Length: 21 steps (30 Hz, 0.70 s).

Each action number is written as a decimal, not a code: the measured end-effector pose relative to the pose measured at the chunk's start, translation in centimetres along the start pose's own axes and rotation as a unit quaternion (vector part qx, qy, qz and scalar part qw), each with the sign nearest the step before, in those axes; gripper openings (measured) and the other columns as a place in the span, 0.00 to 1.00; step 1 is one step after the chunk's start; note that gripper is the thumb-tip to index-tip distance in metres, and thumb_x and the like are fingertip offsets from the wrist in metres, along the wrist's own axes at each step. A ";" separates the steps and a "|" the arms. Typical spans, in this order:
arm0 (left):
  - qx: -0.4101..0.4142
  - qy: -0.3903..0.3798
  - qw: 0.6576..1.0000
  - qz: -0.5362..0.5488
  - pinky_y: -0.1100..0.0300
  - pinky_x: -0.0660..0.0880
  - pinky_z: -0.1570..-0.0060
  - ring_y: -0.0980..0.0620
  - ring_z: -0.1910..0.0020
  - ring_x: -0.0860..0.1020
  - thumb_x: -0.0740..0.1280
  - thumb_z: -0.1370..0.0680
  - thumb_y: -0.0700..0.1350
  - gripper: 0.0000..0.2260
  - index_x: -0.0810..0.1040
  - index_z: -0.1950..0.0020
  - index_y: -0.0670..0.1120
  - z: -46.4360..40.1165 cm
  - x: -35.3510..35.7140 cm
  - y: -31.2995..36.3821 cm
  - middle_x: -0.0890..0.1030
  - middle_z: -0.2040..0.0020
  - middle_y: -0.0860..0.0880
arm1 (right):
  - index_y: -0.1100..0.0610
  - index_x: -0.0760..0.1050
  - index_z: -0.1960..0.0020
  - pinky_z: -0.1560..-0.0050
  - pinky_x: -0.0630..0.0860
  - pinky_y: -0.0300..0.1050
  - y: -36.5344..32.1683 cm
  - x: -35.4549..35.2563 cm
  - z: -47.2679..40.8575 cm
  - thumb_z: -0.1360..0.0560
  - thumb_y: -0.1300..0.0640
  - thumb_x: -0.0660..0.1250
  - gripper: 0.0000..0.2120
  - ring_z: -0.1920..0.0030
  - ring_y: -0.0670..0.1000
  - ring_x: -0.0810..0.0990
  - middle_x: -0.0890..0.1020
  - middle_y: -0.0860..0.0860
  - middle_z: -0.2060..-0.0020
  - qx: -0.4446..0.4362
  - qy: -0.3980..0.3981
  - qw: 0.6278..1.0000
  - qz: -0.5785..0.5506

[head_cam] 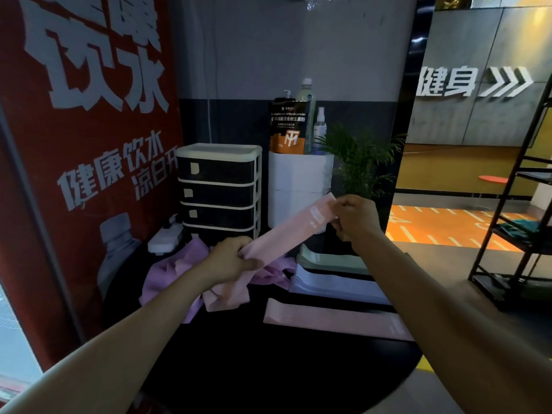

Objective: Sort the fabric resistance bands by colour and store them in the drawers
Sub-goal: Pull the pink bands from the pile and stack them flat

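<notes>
Head view: two hands (230, 258) (355, 218) hold one pink band (286, 234); four drawers (218, 192).

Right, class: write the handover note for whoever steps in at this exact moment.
Left hand and right hand each grip one end of a pink band, held stretched above the table.
Laid flat: one pink band, a lilac stack, a pale green stack.
Unsorted heap of purple and pink bands lies at the left.
Drawer unit: visible drawers closed.
Left: finish sorting, then store everything.
</notes>
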<state>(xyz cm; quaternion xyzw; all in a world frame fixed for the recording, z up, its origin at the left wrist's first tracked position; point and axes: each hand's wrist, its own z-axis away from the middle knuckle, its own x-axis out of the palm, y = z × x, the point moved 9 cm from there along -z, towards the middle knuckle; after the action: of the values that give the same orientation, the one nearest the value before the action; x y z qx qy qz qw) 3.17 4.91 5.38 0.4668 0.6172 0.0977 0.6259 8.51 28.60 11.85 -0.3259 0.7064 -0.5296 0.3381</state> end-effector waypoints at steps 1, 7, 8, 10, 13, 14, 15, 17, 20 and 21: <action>-0.004 0.001 1.000 -0.010 0.62 0.63 0.66 0.55 0.64 0.70 0.72 0.28 0.45 0.09 0.72 0.61 0.53 0.0 0.1 -0.6 0.73 0.64 0.54 | 0.58 0.74 0.64 0.76 0.69 0.38 0.4 -0.3 -0.2 0.23 0.64 0.62 0.11 0.73 0.49 0.72 0.74 0.54 0.71 0.002 0.010 1.000 0.002; -0.040 0.012 0.999 0.025 0.60 0.66 0.62 0.52 0.62 0.70 0.71 0.26 0.46 0.12 0.76 0.52 0.39 0.3 0.1 -4.0 0.73 0.63 0.48 | 0.55 0.77 0.62 0.57 0.77 0.50 2.6 -2.5 -1.2 0.24 0.63 0.63 0.09 0.62 0.55 0.77 0.79 0.55 0.63 0.006 0.086 0.996 0.034; -0.051 0.023 0.998 0.043 0.61 0.64 0.63 0.52 0.63 0.68 0.69 0.25 0.46 0.11 0.75 0.54 0.38 0.4 -0.2 -4.4 0.71 0.64 0.48 | 0.55 0.78 0.60 0.55 0.77 0.50 2.9 -2.8 -1.3 0.25 0.62 0.63 0.08 0.60 0.56 0.78 0.79 0.56 0.62 0.005 0.095 0.995 0.037; -0.078 0.044 0.989 0.116 0.59 0.64 0.62 0.51 0.62 0.68 0.66 0.22 0.47 0.11 0.74 0.53 0.37 0.6 -0.9 -5.3 0.71 0.63 0.46 | 0.58 0.79 0.57 0.53 0.79 0.52 3.6 -3.0 -1.4 0.25 0.61 0.64 0.06 0.59 0.57 0.79 0.80 0.57 0.60 0.012 0.098 0.995 0.029; -0.120 0.039 0.952 0.279 0.54 0.70 0.56 0.47 0.55 0.73 0.61 0.20 0.48 0.13 0.73 0.47 0.38 0.5 -0.5 -6.4 0.76 0.56 0.43 | 0.61 0.79 0.53 0.52 0.79 0.53 4.3 -2.5 -1.3 0.24 0.60 0.64 0.06 0.59 0.57 0.79 0.82 0.61 0.58 0.016 0.083 0.996 0.034; -0.140 0.041 0.934 0.326 0.53 0.71 0.55 0.47 0.54 0.74 0.60 0.19 0.48 0.11 0.73 0.47 0.41 0.5 -0.1 -6.6 0.77 0.54 0.43 | 0.60 0.79 0.54 0.52 0.79 0.53 4.4 -2.1 -1.3 0.24 0.60 0.64 0.06 0.59 0.58 0.79 0.82 0.62 0.57 0.011 0.076 0.996 0.036; -0.165 0.047 0.916 0.362 0.54 0.72 0.54 0.47 0.55 0.76 0.59 0.19 0.47 0.09 0.74 0.47 0.43 0.5 0.2 -7.0 0.79 0.54 0.44 | 0.60 0.78 0.55 0.50 0.79 0.53 4.3 -1.8 -1.1 0.24 0.60 0.64 0.06 0.57 0.60 0.80 0.82 0.63 0.56 0.006 0.068 0.997 0.035; -0.213 0.071 0.875 0.429 0.55 0.72 0.56 0.49 0.57 0.77 0.61 0.21 0.47 0.08 0.77 0.51 0.45 0.6 0.5 -7.6 0.80 0.58 0.46 | 0.62 0.78 0.55 0.47 0.78 0.59 4.4 -1.3 -1.0 0.23 0.61 0.63 0.07 0.53 0.62 0.80 0.81 0.64 0.56 -0.001 0.051 0.998 0.032; -0.218 0.094 0.847 0.476 0.58 0.74 0.52 0.50 0.54 0.77 0.67 0.25 0.50 0.09 0.80 0.52 0.45 0.5 0.1 -7.9 0.80 0.57 0.47 | 0.64 0.78 0.53 0.47 0.77 0.62 4.4 -0.9 -0.6 0.23 0.62 0.64 0.06 0.56 0.59 0.79 0.80 0.60 0.60 -0.017 0.030 0.999 0.034; -0.215 0.092 0.852 0.469 0.59 0.75 0.56 0.50 0.57 0.78 0.69 0.26 0.49 0.10 0.80 0.49 0.45 0.6 -0.1 -7.8 0.80 0.56 0.47 | 0.65 0.78 0.52 0.47 0.77 0.62 4.4 -0.8 -0.5 0.23 0.62 0.64 0.07 0.57 0.58 0.78 0.79 0.59 0.62 -0.022 0.026 0.999 0.033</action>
<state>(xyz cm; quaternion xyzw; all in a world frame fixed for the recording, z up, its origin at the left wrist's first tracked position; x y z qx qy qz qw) 0.09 0.36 -0.18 0.5438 0.3434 0.5523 0.5304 8.11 30.46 7.79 -0.2963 0.7366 -0.5109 0.3296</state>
